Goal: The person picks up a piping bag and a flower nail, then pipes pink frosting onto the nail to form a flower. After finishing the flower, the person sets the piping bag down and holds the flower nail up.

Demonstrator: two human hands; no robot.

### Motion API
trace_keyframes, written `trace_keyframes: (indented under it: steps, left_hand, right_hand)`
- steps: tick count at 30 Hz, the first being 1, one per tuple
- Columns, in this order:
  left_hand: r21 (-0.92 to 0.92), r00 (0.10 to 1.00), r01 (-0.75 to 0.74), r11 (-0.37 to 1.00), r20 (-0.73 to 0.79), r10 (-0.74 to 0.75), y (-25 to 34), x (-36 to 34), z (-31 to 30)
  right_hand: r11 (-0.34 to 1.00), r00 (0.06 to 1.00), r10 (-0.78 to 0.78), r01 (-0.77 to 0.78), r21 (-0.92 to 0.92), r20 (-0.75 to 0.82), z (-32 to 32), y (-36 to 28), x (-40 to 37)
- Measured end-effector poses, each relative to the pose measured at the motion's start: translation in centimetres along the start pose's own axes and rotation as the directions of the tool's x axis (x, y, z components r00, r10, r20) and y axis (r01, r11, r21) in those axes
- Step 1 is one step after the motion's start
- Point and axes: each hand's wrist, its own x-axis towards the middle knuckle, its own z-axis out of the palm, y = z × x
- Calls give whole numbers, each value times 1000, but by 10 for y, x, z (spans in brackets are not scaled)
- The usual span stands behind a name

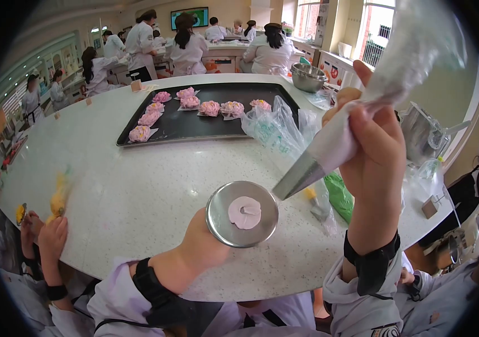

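My left hand [200, 241] is closed beneath a round metal flower nail [215, 216], its fingers mostly hidden under the disc. On the disc lies a flat pale pink round of cream [240, 220] with a small raised bit in its middle. My right hand [375, 126] is wrapped around a clear piping bag [335, 135] filled with pale pink cream. The bag's metal piping tip [301, 175] points down and left, just above and right of the flower nail, apart from the cream. The bag's upper end rises past my hand, blurred.
A black baking tray [194, 126] holds several pink piped flowers [210, 108] on paper squares. Plastic bags [276, 129] and a green piping bag [339, 196] lie on the right; a metal bowl [308, 77] stands behind. At left, another person's hands [54, 236] hold a yellow piping bag [58, 196].
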Motion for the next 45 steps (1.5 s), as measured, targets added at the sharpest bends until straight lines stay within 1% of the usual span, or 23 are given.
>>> trace_keyframes:
  steps: [2,3,4,6,8,9,10,12,13,15,18,22,24,25,28,30,32,35,37,38,39,42,45]
  left_hand:
    - [228,991,22,973,127,-52,-2,3,-11]
    - [117,998,22,993,57,-29,-2,1,-9]
    - [122,998,15,992,60,-22,-3,1,-8]
    - [90,1000,-1,996,3,0,-9,1,-8]
    - [78,1000,-5,997,0,5,-7,0,-6]
    - [62,1000,-3,998,-10,3,-5,0,-6]
    - [65,1000,-8,998,-8,8,-5,0,-6]
    - [65,998,30,997,53,-33,-3,1,-7]
    - [67,998,26,997,54,-29,-2,1,-6]
    - [18,998,46,999,51,-47,-1,0,-5]
    - [-32,998,43,999,46,-42,-2,0,-4]
    - [10,997,50,999,67,-50,-5,0,-6]
    - [-32,995,72,997,76,-69,-6,0,-6]
    - [-32,995,74,997,76,-71,-5,0,-5]
    - [-38,993,61,997,102,-57,-1,-3,-4]
    - [-36,982,73,997,177,-66,-2,-4,-4]
    - [22,976,44,999,214,-48,-2,-5,-4]
    - [89,965,12,996,261,-35,1,-5,-5]
    - [98,962,8,995,272,-35,4,-5,-3]
    - [22,972,29,999,234,-33,4,-5,-1]
    - [-55,980,46,997,196,-34,5,-6,-1]
    - [-38,981,44,998,193,-36,4,-8,-1]
    - [41,969,-8,999,246,-2,7,-8,-1]
  right_hand:
    - [996,999,21,-25,-88,-46,-4,8,4]
    - [992,991,102,-108,-65,-84,-5,11,6]
    - [981,976,183,-189,-41,-121,-7,14,8]
    - [977,971,214,-212,27,-102,-9,16,10]
    - [918,878,354,-259,300,-323,0,13,10]
    - [861,868,412,-271,430,-278,-6,14,12]
    - [863,871,407,-267,429,-276,-10,10,12]
    - [759,872,489,-418,499,-14,-12,3,10]
    - [761,874,486,-416,499,-12,-8,2,8]
    - [899,949,312,-277,340,-52,0,2,4]
    - [914,982,184,-153,376,-48,2,2,1]
    - [905,993,114,-88,417,-39,8,-1,0]
    - [898,985,37,-108,428,171,-1,4,0]
    - [897,985,38,-108,428,170,-4,8,0]
    - [908,981,-82,0,418,179,-9,15,0]
    - [872,957,-238,137,470,163,-14,13,3]
    - [911,974,-198,141,387,110,-10,2,1]
    - [837,998,37,-63,544,58,3,-3,-2]
    - [805,995,27,-81,588,100,2,3,-5]
    - [767,990,11,-101,633,144,2,6,-6]
    - [806,994,28,-84,585,104,11,1,-9]
    - [830,972,-35,-102,548,234,13,-5,-11]
    - [836,973,-78,-56,546,218,19,-9,-15]
